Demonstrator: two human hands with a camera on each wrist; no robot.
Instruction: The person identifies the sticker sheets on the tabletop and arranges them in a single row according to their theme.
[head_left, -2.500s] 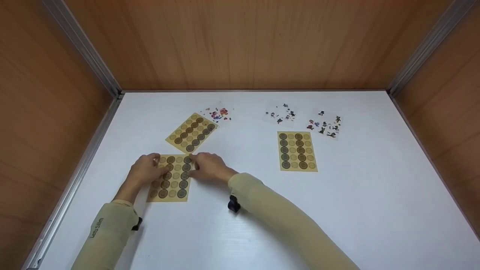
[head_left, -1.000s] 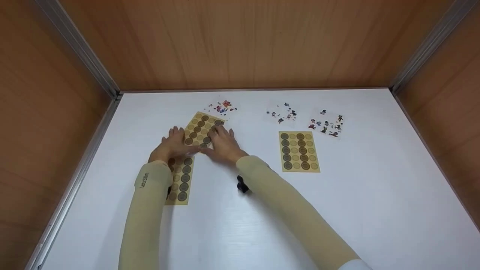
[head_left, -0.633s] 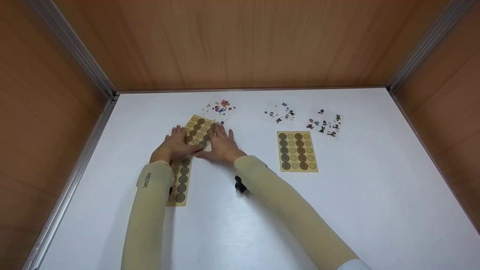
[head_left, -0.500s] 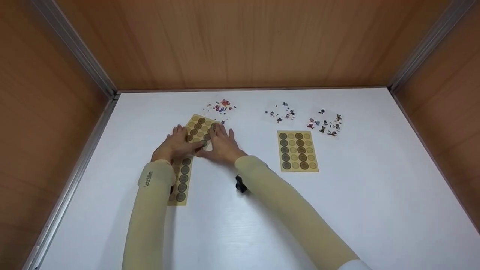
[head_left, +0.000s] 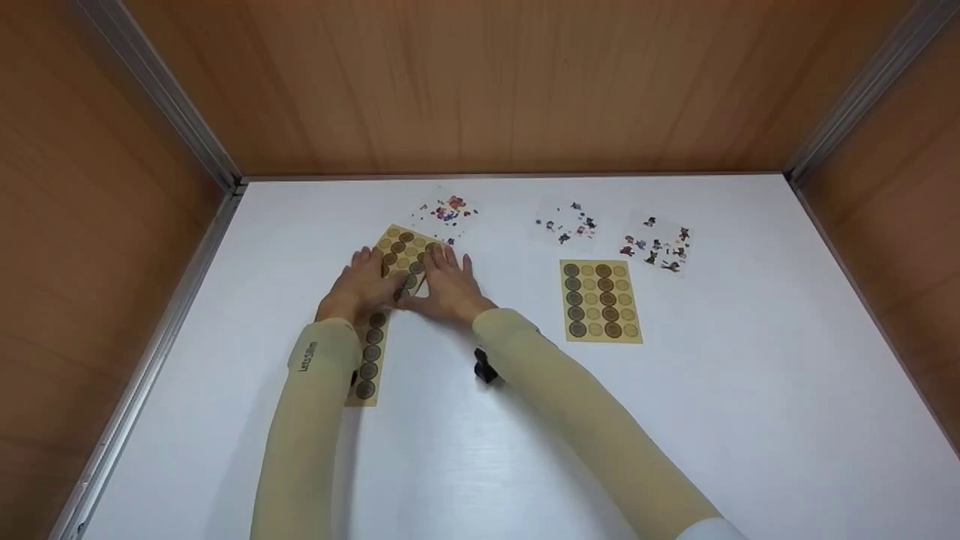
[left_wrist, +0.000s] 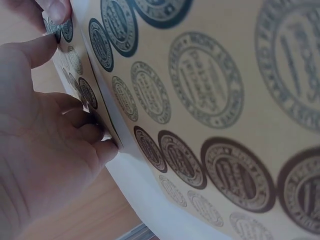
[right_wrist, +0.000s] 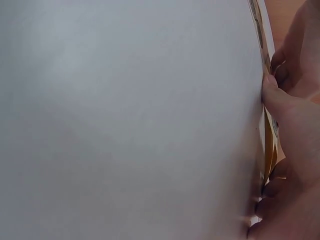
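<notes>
A tan sheet of round stickers (head_left: 405, 249) lies slanted on the white table, between both hands. My left hand (head_left: 364, 283) holds its left side, thumb across the printed face and fingertips at the edge. My right hand (head_left: 448, 291) grips the lower right side, with its thumb near the bottom corner. In the right wrist view, the sheet's edge (right_wrist: 270, 140) bows up between thumb and fingers. Just below lies a second sticker sheet (head_left: 369, 352), partly hidden under the left forearm. It fills much of the left wrist view, its dark and pale rings printed with lettering.
To the right a third tan sticker sheet (head_left: 600, 300) lies flat. Along the back are clear sheets with small colourful stickers: one red and blue (head_left: 454, 212), one sparse (head_left: 566, 225), one with little figures (head_left: 660, 247). Wood panels (head_left: 495, 90) wall in the table.
Both hands have left the lower sheet and moved up to the slanted one, which has turned more upright. Over the last half second the left hand has moved slightly right across it.
</notes>
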